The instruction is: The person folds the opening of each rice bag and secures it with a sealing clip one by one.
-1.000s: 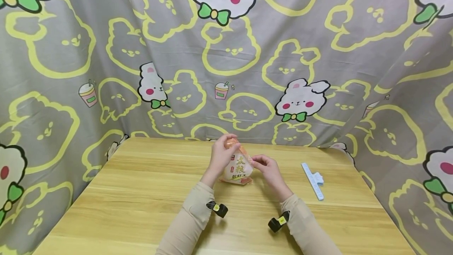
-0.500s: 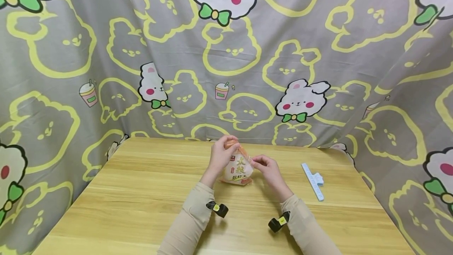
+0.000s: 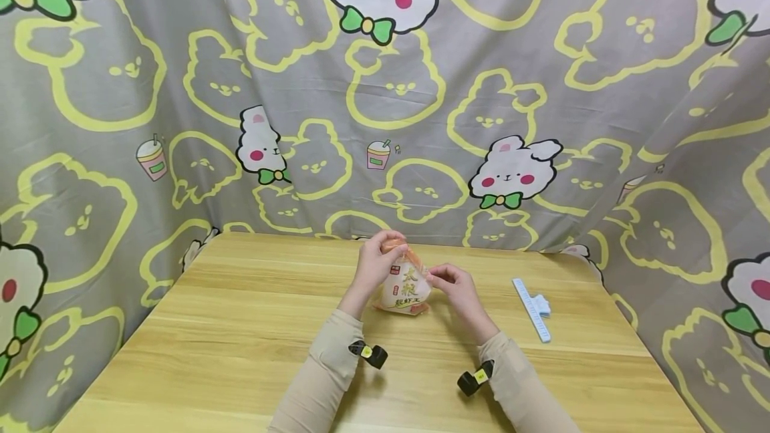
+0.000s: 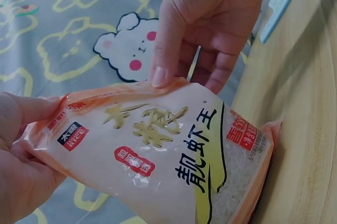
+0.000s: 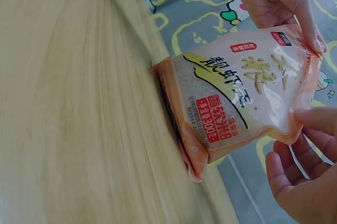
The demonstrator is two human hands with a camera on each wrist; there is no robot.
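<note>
A small bag of rice [image 3: 404,294] with an orange border and gold, black and red lettering stands on the table, tilted a little. White grains show through its clear lower part [image 5: 192,84]. My left hand [image 3: 374,264] pinches the bag's top left corner, with the thumb on the printed front. On the opposite side, my right hand [image 3: 456,287] pinches the orange edge near the top right corner between thumb and fingers; its other fingers curl loosely behind. The bottom of the bag touches the wood. Its back is hidden in the head view.
A light blue bag clip [image 3: 532,309] with a long bar lies on the table to the right of my right hand. The wooden table [image 3: 240,339] reaches back to a grey patterned curtain [image 3: 415,152]. Black cameras are strapped to both wrists.
The bag's orange top edge has flattened under my left fingers since a second ago. Both hands have stayed nearly in place, and the clip has not moved.
</note>
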